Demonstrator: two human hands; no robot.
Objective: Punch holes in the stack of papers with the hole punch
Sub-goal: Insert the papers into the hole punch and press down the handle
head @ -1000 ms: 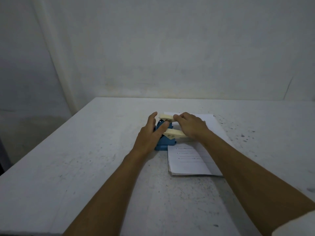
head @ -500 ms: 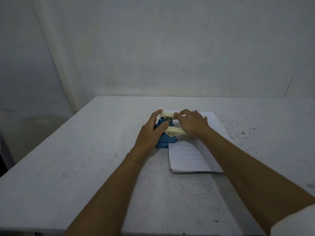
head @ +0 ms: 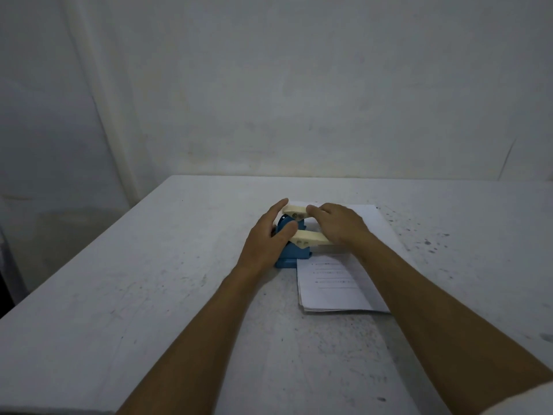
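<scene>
A: Status, left to right?

B: Left hand [head: 263,238] is against the left side of the hole punch [head: 291,253], fingers spread, thumb on the near cream lever, index fingertip touching the end of the far one. It braces the punch rather than closing around it.

A: Punch itself?

B: Blue base flat on the white table [head: 119,295], two cream levers raised and pointing right. It sits at the left edge of the stack of papers [head: 332,289].

A: Paper inside the slot?

B: Likely, but the right hand hides the slot, so can't confirm.

A: Right hand?

B: Right hand [head: 338,226] lies palm down across both levers, fingers loosely together, not gripping. Stack extends right and toward the camera, top sheet printed.
</scene>
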